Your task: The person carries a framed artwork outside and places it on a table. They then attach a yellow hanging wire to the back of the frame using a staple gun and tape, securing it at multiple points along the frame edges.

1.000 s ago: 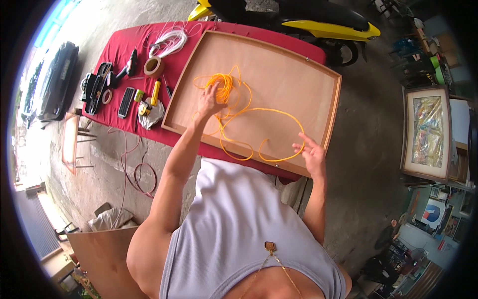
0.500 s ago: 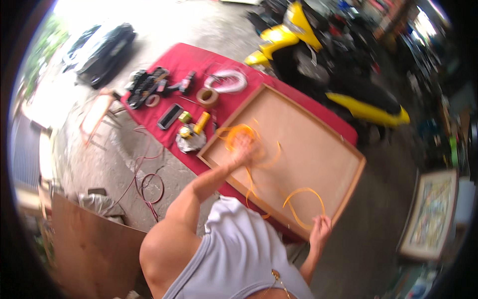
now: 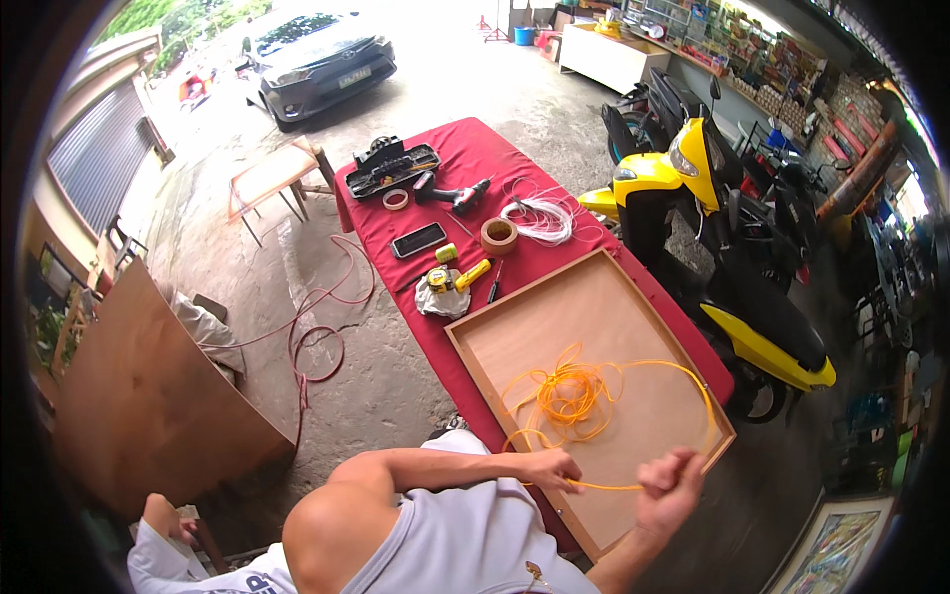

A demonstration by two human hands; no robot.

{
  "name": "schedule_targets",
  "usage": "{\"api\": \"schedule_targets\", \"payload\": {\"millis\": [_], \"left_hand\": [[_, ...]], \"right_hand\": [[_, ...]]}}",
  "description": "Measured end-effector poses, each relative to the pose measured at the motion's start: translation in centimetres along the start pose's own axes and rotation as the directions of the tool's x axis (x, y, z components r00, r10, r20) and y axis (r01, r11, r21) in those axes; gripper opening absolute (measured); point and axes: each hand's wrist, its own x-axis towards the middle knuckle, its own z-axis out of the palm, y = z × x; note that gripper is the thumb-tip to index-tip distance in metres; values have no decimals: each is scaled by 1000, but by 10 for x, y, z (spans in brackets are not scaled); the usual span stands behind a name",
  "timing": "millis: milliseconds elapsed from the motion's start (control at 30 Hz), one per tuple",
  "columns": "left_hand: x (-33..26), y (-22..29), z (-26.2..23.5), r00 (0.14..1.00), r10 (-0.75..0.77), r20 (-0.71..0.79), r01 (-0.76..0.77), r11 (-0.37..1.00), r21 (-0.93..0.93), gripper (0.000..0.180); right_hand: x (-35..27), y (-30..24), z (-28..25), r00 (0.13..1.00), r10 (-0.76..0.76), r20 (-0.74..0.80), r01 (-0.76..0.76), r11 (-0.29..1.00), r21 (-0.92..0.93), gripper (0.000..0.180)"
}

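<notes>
Clamping the orange cord, left hand and right hand show closed grips.

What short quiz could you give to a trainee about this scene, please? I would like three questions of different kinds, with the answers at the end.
1. Choose one: what colour is the cord that runs between the left hand and the right hand? A) white B) orange C) red
2. True or false: the phone lies inside the wooden tray.
3. Fill the gap: a yellow ____ stands beside the red-covered table.

Key:
1. B
2. False; the phone lies on the red-covered table, outside the wooden tray.
3. scooter
</notes>
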Motion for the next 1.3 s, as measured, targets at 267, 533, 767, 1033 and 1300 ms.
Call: {"api": "schedule_targets", "payload": {"millis": [267,533,767,1033,1300], "left_hand": [[-120,14,-111,759,-130,-638,-14,976,-216,49],[-179,84,-170,645,-15,-764,166,979,122,52],[-197,82,-205,581,106,-807,302,893,335,55],[-200,70,-232,505,210,-837,405,799,445,55],[-196,58,-266,460,259,-849,512,704,492,58]], "right_hand": [[-29,-138,-154,826,-461,-324,477,878,-34,31],[-74,-155,-207,605,-435,-667,512,854,-92,29],[-154,-175,-367,729,-559,-396,559,819,-127,17],[-184,-176,-404,694,-575,-433,533,815,-226,19],[-174,-160,-370,616,-571,-543,504,815,-286,19]]}}
